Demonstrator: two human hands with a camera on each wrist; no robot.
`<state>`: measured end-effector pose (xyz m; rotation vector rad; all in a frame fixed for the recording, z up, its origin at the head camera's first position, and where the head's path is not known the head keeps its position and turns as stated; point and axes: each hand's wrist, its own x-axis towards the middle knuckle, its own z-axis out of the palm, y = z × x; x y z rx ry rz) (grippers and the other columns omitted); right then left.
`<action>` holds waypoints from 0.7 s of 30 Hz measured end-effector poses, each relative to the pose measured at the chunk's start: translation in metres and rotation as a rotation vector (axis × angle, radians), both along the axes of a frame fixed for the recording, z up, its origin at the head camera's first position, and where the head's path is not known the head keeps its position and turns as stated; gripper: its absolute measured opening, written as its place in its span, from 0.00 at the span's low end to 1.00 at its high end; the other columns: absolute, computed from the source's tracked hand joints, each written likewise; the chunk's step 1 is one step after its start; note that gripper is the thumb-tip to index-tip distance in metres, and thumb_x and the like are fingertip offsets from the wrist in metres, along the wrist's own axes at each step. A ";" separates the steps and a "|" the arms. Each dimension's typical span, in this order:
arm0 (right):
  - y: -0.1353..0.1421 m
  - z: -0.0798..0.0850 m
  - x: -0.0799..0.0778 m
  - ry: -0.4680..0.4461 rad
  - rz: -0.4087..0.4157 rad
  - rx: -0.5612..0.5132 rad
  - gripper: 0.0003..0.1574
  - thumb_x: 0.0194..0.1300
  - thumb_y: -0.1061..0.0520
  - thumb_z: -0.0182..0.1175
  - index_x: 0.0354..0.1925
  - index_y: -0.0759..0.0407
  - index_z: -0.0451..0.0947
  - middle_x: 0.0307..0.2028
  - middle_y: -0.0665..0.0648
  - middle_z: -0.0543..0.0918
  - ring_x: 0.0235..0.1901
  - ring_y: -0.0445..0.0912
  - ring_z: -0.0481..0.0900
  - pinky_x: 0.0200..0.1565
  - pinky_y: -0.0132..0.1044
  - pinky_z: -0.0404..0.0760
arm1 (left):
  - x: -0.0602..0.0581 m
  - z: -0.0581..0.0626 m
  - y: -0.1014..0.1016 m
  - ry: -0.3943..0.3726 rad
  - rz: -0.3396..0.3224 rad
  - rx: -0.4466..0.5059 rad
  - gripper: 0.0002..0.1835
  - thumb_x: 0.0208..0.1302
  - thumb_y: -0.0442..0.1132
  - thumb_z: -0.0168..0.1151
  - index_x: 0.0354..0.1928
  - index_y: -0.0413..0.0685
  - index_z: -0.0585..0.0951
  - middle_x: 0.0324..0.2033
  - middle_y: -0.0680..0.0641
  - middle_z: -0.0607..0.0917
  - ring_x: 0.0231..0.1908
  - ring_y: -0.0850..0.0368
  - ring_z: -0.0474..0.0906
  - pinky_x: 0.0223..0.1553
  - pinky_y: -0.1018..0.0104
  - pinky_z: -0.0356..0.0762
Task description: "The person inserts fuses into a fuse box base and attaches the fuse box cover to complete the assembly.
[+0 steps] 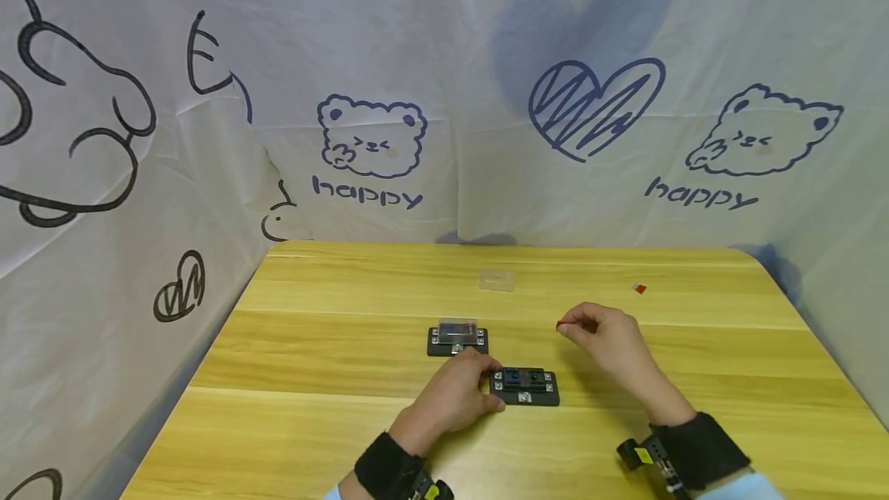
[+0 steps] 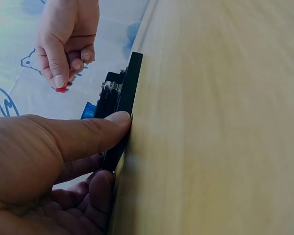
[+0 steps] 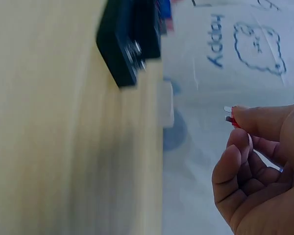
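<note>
On the table, my left hand (image 1: 453, 393) grips the left end of a black fuse block (image 1: 525, 388) between thumb and fingers. A blue blade fuse (image 2: 89, 110) sticks up from the block's top, and metal screw terminals (image 2: 110, 86) show along its end. In the air to the right of the block, my right hand (image 1: 611, 336) pinches a red blade fuse (image 3: 234, 117) between thumb and forefinger. The fuse's two metal prongs (image 3: 227, 109) point away from the fingertips. My other right fingers are curled loosely below.
Behind my left hand sits a second fuse block (image 1: 436, 347) with a clear cover (image 1: 458, 330) on it. A loose clear cover (image 1: 496, 280) lies farther back. Another small red fuse (image 1: 640, 288) rests at the back right. A printed cloth (image 1: 458, 83) hangs behind the table (image 1: 312, 376).
</note>
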<state>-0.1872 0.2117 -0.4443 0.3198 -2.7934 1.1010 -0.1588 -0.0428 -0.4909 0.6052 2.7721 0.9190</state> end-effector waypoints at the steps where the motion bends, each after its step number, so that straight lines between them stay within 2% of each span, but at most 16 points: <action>1: -0.004 -0.001 0.003 0.000 0.003 0.000 0.03 0.64 0.53 0.63 0.36 0.50 0.82 0.30 0.50 0.83 0.27 0.44 0.75 0.27 0.38 0.74 | 0.000 0.000 0.000 0.002 -0.001 0.002 0.29 0.47 0.48 0.76 0.53 0.48 0.81 0.36 0.53 0.74 0.32 0.60 0.69 0.36 0.66 0.71; 9: -0.023 -0.012 0.015 -0.036 0.073 -0.033 0.03 0.64 0.55 0.64 0.34 0.46 0.84 0.32 0.47 0.84 0.30 0.42 0.77 0.33 0.40 0.77 | -0.001 -0.001 0.000 -0.005 0.000 0.012 0.27 0.47 0.47 0.76 0.51 0.49 0.81 0.33 0.53 0.74 0.31 0.60 0.69 0.33 0.67 0.70; 21: -0.034 -0.018 0.021 -0.016 0.108 0.066 0.04 0.61 0.55 0.66 0.32 0.44 0.84 0.32 0.45 0.82 0.31 0.39 0.76 0.33 0.38 0.77 | -0.001 0.000 -0.001 -0.005 -0.003 0.018 0.26 0.47 0.46 0.76 0.51 0.49 0.81 0.31 0.52 0.73 0.29 0.60 0.68 0.31 0.68 0.68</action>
